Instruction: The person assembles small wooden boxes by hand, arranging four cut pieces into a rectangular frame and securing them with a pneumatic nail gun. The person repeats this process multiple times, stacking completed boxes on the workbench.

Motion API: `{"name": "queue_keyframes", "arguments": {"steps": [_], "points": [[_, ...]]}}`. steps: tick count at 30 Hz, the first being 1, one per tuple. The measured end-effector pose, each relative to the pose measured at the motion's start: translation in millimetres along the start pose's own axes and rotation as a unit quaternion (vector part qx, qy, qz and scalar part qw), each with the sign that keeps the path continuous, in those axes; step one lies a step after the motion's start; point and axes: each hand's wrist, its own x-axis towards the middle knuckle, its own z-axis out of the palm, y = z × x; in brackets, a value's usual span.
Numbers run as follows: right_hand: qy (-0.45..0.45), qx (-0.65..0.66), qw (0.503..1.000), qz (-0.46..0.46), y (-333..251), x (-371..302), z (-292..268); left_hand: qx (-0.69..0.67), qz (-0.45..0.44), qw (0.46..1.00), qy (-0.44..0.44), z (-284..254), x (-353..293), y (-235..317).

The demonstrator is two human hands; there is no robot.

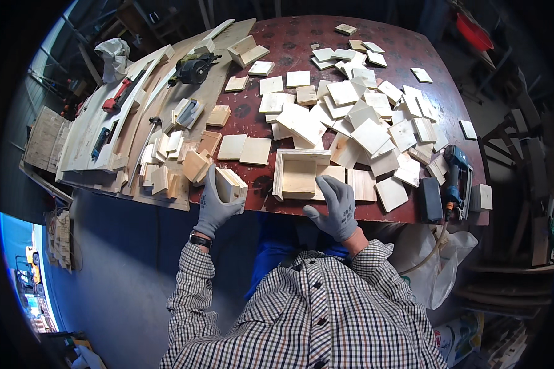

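My left hand (215,208), in a grey work glove, is closed round a small stack of wooden boards (232,184) at the table's front edge. In front of me, an open-topped plywood box (278,175) with a square wooden board (300,178) inside sits at the same edge. Just right of it is my right hand (338,210), also gloved. Its thumb and fingers are apart and curved, with nothing visible between them. A flat wooden board (361,185) lies beside that hand.
Many loose square wooden pieces (370,135) are heaped on the dark red table (271,40). An air nail gun (455,175) with a hose and a dark block (431,200) stand at right. Power tools (194,67) and wood scraps (160,147) occupy the left bench.
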Motion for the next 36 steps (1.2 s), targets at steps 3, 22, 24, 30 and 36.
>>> {"name": "queue_keyframes", "arguments": {"steps": [3, 22, 24, 30, 36], "points": [[-0.194, 0.296, 0.919, 0.172, -57, 38, -23, -0.118, 0.052, 0.992, 0.013, -1, -13, 45], [-0.257, 0.480, 0.817, 0.191, -94, 63, -69, -0.101, 0.210, 0.971, -0.047, 4, -44, 112], [-0.284, 0.482, 0.802, 0.209, -91, 67, -74, -0.089, 0.196, 0.974, -0.078, -1, -42, 119], [-0.293, 0.476, 0.804, 0.201, -80, 50, -67, -0.160, 0.123, 0.970, -0.138, 4, -43, 121], [-0.320, 0.460, 0.781, 0.274, -66, 39, -68, -0.229, 0.104, 0.955, -0.154, 4, -40, 120]]}}
